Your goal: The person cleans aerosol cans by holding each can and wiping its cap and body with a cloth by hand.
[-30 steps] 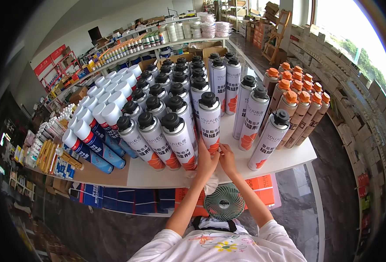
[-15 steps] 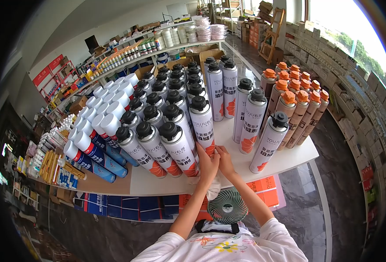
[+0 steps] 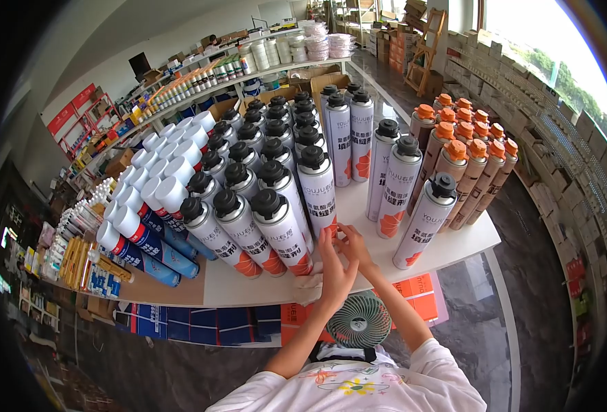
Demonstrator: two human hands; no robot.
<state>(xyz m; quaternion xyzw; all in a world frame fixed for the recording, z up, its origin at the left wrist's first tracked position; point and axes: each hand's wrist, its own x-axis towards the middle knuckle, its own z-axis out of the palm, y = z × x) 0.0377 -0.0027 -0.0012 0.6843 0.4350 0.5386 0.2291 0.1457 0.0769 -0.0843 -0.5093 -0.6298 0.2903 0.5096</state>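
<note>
The white can (image 3: pixel 318 189) with the black cap stands upright on the table (image 3: pixel 464 248), at the front of its line and just right of the nearest other white cans (image 3: pixel 281 230), its base a little farther back than theirs. Half a second ago both hands were closed in around its lower end; now they have eased back toward the table edge, while the can looks to be in much the same spot. I take that to mean the can is bearing its own weight and is hardly being steered, if at all.

The left hand (image 3: pixel 339 269) is opened out, its fingers stretched up toward the can's base; whether the tips touch it I cannot tell. The right hand (image 3: pixel 355 250) is beside it, fingers bent and partly overlapped by the left, so I cannot tell if they pinch anything.

A crumpled pale cloth (image 3: pixel 307 291) lies near the left wrist. To the right, three loose cans (image 3: pixel 423 223) stand apart from the block, with brown cans (image 3: pixel 451 165) capped in orange behind them. Blue cans (image 3: pixel 149 244) with white caps fill the left side, and a green fan (image 3: pixel 359 320) is below the hands, by the person's waist
</note>
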